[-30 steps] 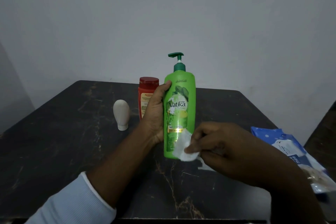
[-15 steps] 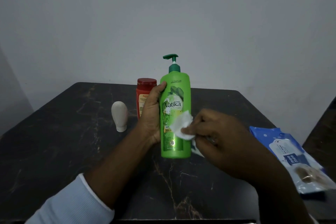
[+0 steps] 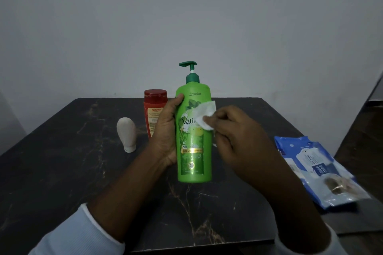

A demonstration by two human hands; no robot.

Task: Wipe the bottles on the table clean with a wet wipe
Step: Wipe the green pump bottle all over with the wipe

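Note:
A tall green pump bottle [image 3: 193,151] stands upright in the middle of the dark table [image 3: 62,172]. My left hand [image 3: 166,132] grips its left side. My right hand [image 3: 234,136] pinches a folded white wet wipe [image 3: 205,115] and presses it against the upper front of the green bottle, over the label. Behind my left hand stands a red bottle [image 3: 154,109], partly hidden. A small white bottle [image 3: 126,136] stands cap-down to the left.
A blue pack of wet wipes [image 3: 319,172] lies flat at the table's right edge. A plain grey wall rises just behind the table. The table's front edge is close to my sleeves.
My right hand has slid the wet wipe upward along the green bottle's front, from near the base to the upper label. My left hand kept its hold.

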